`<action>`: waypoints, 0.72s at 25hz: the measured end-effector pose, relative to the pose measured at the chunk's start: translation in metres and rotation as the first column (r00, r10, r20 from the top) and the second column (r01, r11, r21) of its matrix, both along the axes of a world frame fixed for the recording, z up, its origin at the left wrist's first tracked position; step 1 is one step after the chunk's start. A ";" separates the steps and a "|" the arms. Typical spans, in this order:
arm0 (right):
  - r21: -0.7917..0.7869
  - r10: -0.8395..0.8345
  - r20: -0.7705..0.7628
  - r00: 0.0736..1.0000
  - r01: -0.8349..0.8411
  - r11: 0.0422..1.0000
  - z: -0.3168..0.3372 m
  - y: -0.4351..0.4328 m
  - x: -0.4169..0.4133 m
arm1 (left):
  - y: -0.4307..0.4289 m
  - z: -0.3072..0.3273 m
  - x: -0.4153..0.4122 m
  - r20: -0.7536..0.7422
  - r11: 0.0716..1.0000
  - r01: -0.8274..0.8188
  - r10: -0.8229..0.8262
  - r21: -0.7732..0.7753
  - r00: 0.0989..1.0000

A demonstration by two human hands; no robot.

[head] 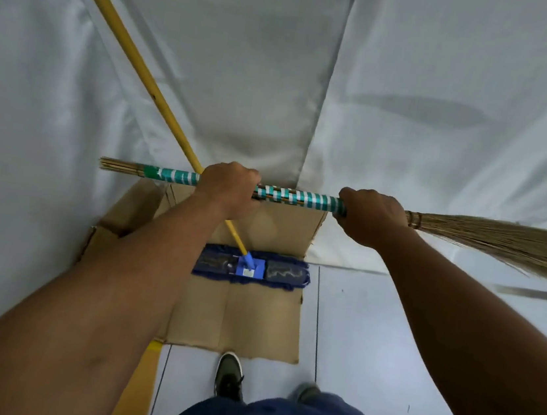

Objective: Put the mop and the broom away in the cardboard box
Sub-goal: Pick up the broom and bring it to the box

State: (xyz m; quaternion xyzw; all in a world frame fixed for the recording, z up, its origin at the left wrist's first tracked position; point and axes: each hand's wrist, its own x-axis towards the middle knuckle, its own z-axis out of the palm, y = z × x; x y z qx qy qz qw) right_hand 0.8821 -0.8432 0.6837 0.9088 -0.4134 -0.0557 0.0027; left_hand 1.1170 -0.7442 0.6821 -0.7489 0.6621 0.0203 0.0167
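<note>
Teal-and-white tape wraps the broom (pixel 295 197) handle, which is gripped by both hands — the left hand (pixel 229 190) at mid-frame, the right hand (pixel 369 217) beside the bristles fanning toward the right edge. It is held level above the cardboard box (pixel 258 316), where the mop (pixel 251 268) head already rests, its yellow pole leaning to the upper left. One end should probably be tipped down first — clear of that pole.

White curtain (pixel 248 66) hangs behind; pale tiled floor (pixel 369 340) (a shoe (pixel 228 376), perhaps green).
</note>
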 end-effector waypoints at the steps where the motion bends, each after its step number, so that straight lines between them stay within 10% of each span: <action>1: 0.013 -0.017 -0.027 0.999 0.018 1.000 -0.013 -0.002 -0.006 | -0.004 -0.013 0.001 -0.042 1.000 0.018 -0.017 0.017 0.999; 18: 0.310 0.057 -0.121 0.991 -0.017 0.951 -0.388 -0.052 -0.031 | -0.020 -0.392 0.007 -0.115 0.937 -0.087 0.133 0.338 0.984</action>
